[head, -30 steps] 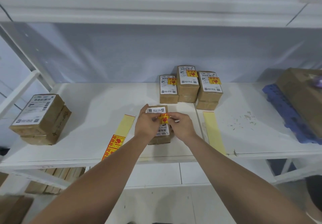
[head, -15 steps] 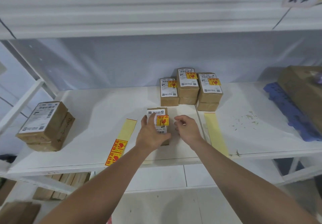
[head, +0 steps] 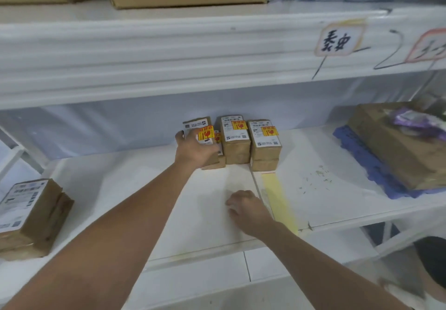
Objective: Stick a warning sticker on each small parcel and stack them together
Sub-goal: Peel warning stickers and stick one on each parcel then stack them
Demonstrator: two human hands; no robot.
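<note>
Brown kraft paper, white label, yellow-and-red warning sticker (head: 206, 133) on top: grips this small parcel (head: 196, 123) from above with the left hand (head: 195, 149), fingers curled over its near side, tight against the left flank of the middle stack (head: 235, 140) and over a lower parcel (head: 214, 163). Cannot tell whether seated or a hair above it. Rests the right hand (head: 248, 209) on the white shelf (head: 108, 177) well in front of the middle stack, fingers loosely curled, nothing seen in them. To finish the placement well, probably: lower flat, square the edges to the parcel beneath, slide flush against the middle stack, keep the sticker face up, and let go only once settled, to avoid a skewed top parcel tipping off so small a base. By count: three stacks in the group, the right stack (head: 265, 145) plainly two high, the middle likely two despite a faint seam, the left two with the held one. Four warning stickers visible, one a mere sliver beside the held parcel. Two unstickered parcels (head: 31, 213) piled far left of the middle stack and nearer the camera. One yellow backing strip (head: 277, 196) in front of it, slightly right.
</note>
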